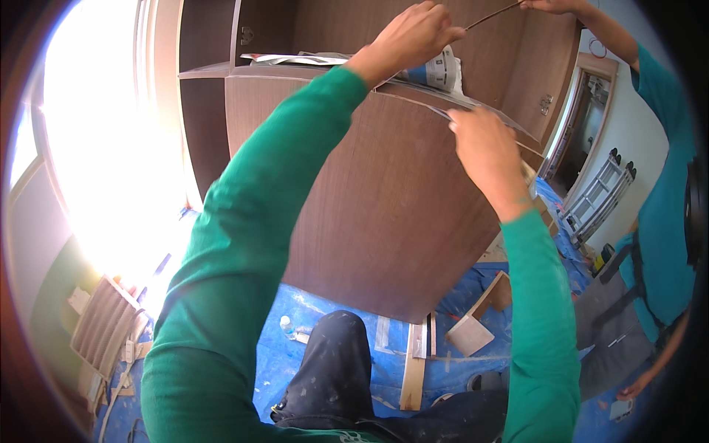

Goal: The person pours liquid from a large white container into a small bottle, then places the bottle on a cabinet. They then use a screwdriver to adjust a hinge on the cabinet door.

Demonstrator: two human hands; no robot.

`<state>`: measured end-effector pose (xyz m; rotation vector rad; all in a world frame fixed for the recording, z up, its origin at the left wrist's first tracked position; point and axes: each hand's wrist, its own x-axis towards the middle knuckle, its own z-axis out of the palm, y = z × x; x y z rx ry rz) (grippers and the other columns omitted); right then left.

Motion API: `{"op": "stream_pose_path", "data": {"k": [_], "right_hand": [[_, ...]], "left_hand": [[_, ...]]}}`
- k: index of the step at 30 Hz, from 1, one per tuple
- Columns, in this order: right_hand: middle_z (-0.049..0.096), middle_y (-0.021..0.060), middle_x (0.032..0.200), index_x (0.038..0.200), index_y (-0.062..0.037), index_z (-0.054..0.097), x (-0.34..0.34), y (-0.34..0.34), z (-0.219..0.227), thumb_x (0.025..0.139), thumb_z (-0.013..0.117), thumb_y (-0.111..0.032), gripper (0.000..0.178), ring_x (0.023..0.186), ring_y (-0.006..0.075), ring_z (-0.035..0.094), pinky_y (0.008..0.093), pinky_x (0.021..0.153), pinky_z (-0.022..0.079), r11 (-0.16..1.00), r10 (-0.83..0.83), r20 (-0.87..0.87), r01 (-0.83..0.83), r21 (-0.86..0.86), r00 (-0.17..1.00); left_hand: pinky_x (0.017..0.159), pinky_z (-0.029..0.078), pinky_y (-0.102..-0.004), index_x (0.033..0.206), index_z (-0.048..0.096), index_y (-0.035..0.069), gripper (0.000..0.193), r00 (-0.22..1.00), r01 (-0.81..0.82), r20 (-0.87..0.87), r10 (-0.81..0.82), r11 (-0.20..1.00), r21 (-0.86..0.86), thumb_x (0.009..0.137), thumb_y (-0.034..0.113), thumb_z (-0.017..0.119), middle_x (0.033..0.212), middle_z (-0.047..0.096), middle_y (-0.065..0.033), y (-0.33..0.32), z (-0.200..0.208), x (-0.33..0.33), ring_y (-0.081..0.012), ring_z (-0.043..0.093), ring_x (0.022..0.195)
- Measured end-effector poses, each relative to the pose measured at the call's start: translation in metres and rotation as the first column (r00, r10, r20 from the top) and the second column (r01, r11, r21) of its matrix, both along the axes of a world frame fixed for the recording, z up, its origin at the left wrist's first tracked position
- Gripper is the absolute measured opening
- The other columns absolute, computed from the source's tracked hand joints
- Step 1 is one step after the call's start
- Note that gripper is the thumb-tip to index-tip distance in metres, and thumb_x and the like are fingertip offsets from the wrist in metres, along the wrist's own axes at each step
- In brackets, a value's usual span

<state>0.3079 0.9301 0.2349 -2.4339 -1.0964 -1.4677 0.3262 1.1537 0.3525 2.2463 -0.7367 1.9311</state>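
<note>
In front of me stands a brown wood-grain cabinet (384,214). My left hand (413,37) is raised above its ledge, fingers closed at the end of a thin dark strip (493,15). A co-worker's hand (552,6) has the strip's other end. Lower and to the right, my right hand (486,155) is closed at the cabinet's top front edge. A narrow pale piece (439,111) sticks out from its fingers; its kind is unclear. Between and behind my hands, a white and blue package (441,71) rests on the ledge.
A co-worker in a teal shirt (661,192) stands at the right. Blue sheeting (295,317) covers the floor, with a wooden board (413,376), wood offcuts (471,334) and a small bottle (286,325) on it. A folded ladder (598,196) leans at the far right.
</note>
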Motion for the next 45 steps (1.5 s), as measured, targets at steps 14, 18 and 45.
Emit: {"op": "stream_pose_path", "data": {"k": [14,18,45], "right_hand": [[0.076,0.0226,0.119,0.137,0.0049,0.070,-0.059,-0.172,-0.215,0.110,0.060,-0.014,0.035,0.107,0.0321,0.072,0.0409,0.098,0.053,0.839,0.210,-0.553,0.142,0.526,0.806],[0.077,0.0185,0.114,0.137,0.0052,0.070,-0.049,-0.190,-0.242,0.110,0.061,-0.015,0.035,0.103,0.0252,0.071,0.0388,0.095,0.054,0.790,0.266,-0.552,0.149,0.594,0.790],[0.071,0.0016,0.101,0.147,-0.0053,0.068,-0.051,-0.230,-0.250,0.111,0.063,-0.032,0.045,0.085,0.0117,0.056,0.0299,0.073,0.045,0.598,0.275,-0.694,0.447,0.665,0.665]], "left_hand": [[0.090,0.057,-0.0517,0.114,0.062,0.005,0.021,0.922,-0.382,-0.122,0.369,0.916,-0.119,0.100,0.018,0.070,0.110,0.066,-0.0169,0.125,-0.100,-0.022,-0.0407,0.070,0.109],[0.081,0.058,-0.0533,0.108,0.064,0.009,0.011,0.896,-0.444,0.005,0.444,0.896,-0.013,0.098,0.008,0.066,0.104,0.066,-0.0124,0.145,-0.075,-0.020,-0.0397,0.071,0.101],[0.081,0.058,-0.0561,0.102,0.069,0.006,0.019,0.781,-0.617,0.087,0.619,0.785,-0.048,0.100,0.025,0.072,0.102,0.070,-0.0164,0.227,-0.013,-0.055,-0.0432,0.072,0.097]]}}
